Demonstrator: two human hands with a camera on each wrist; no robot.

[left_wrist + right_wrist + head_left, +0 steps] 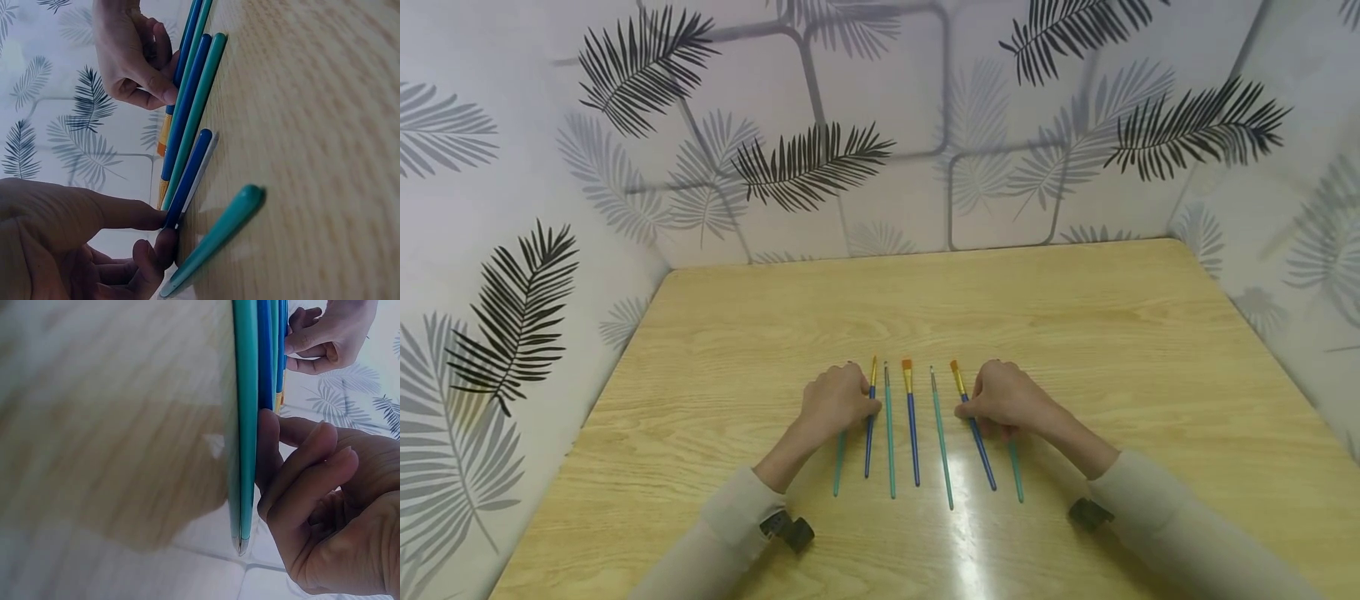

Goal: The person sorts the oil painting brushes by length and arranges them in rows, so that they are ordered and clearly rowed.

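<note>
Several slim paintbrushes lie side by side on the table, blue handles alternating with teal ones. My left hand pinches a blue paintbrush between thumb and index finger. Left of it, a teal paintbrush is partly hidden beneath that hand. My right hand pinches another blue paintbrush, its flat bristles tilted to the left. Just beyond that, a teal paintbrush runs under the right hand. Between the hands lie a teal paintbrush, a blue flat paintbrush and another teal paintbrush.
The wood-grain table spreads around the brushes on all sides. Behind it and at both sides stands a white wall with a leaf print. Small dark wrist cameras sit under both pale sleeves.
</note>
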